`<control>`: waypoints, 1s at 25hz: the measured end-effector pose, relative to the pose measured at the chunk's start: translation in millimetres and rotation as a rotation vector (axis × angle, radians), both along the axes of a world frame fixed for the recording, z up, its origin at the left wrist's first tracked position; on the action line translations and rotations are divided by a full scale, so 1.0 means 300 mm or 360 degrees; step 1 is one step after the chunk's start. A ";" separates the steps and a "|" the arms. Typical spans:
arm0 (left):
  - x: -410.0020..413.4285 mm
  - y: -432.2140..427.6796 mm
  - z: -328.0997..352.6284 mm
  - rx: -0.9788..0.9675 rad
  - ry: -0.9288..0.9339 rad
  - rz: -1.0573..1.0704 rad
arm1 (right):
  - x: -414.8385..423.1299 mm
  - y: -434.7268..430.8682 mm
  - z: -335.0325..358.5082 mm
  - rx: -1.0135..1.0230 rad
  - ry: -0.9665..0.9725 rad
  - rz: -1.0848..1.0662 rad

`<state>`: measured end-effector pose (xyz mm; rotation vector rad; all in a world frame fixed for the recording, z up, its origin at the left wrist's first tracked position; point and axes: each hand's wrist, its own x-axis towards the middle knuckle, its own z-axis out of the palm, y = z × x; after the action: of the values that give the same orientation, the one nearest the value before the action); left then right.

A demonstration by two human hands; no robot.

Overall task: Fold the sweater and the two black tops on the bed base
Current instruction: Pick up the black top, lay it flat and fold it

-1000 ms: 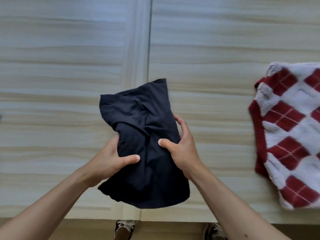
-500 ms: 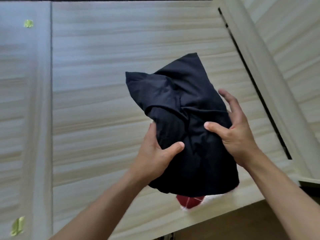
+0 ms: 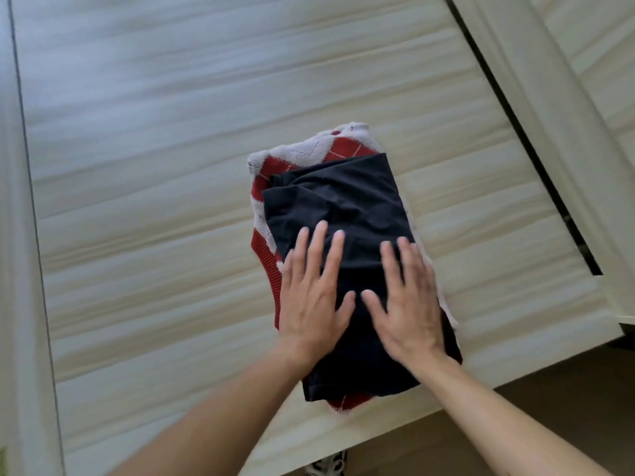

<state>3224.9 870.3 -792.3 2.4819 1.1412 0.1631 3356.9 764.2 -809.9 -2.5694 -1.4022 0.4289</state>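
Observation:
A folded red-and-white argyle sweater (image 3: pixel 330 149) lies on the pale wooden bed base (image 3: pixel 154 201), near its front edge. On top of it rests a folded black top (image 3: pixel 343 201), covering most of the sweater. My left hand (image 3: pixel 314 297) and my right hand (image 3: pixel 409 300) lie flat on the near half of the black top, palms down with fingers spread, side by side. Whether a second black top sits within the black bundle I cannot tell.
A dark gap (image 3: pixel 536 139) between panels of the bed base runs diagonally at the right. Another seam (image 3: pixel 31 207) runs down the left side. Beyond the front edge is brown floor (image 3: pixel 549 407), where the toe of a shoe (image 3: pixel 326 467) shows.
The black top was held up in both hands; it has come down onto the sweater, and both hands have let go and now press flat on it.

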 end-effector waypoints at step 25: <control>-1.898 0.416 0.133 -0.0245 0.0235 0.0821 | -1.806 0.740 0.260 -0.0057 0.0693 0.0883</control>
<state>2655.4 995.1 -752.3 2.0481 1.7680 0.0318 2815.1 986.1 -731.8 -1.8984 -1.9030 1.0246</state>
